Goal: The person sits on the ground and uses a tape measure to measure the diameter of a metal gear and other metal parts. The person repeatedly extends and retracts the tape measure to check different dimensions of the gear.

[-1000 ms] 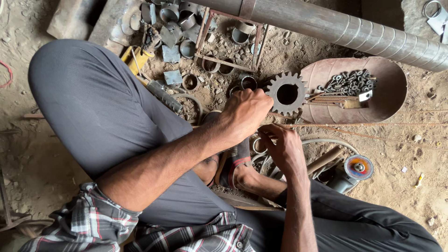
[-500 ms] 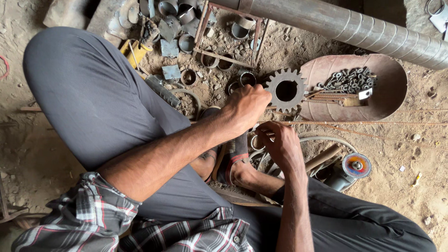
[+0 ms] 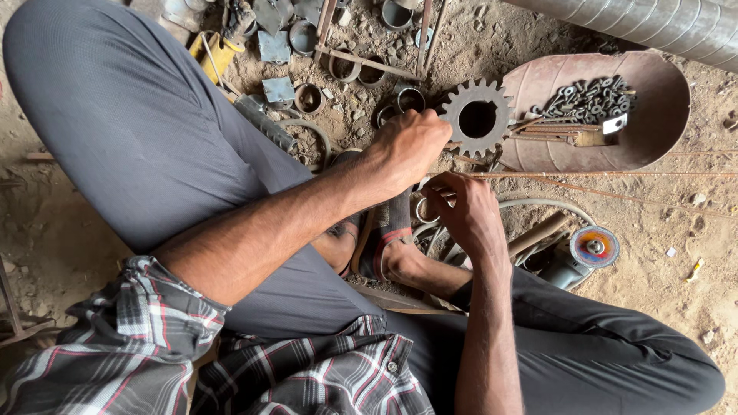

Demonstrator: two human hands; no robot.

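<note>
My left hand (image 3: 407,146) reaches across my raised knee, its fingers curled tight against the left rim of a rusty toothed gear (image 3: 478,119) that lies on the dirt; it seems to grip that rim. Just below it, my right hand (image 3: 463,215) pinches the near end of a thin metal rod (image 3: 584,176) that runs off to the right over the ground. A small metal ring (image 3: 425,210) lies just left of my right hand's fingers. My bare foot (image 3: 400,257) rests under both hands.
A curved rusty pan (image 3: 653,131) at the right of the gear holds several nuts and bolts (image 3: 588,96). An angle grinder (image 3: 584,253) lies right of my right hand. Rings, pipe offcuts (image 3: 310,98) and plates litter the ground behind. A large ribbed pipe (image 3: 653,23) crosses the top right.
Both hands stay at the gear and the rod; my right hand has closed up a little toward my left. The view has shifted slightly.
</note>
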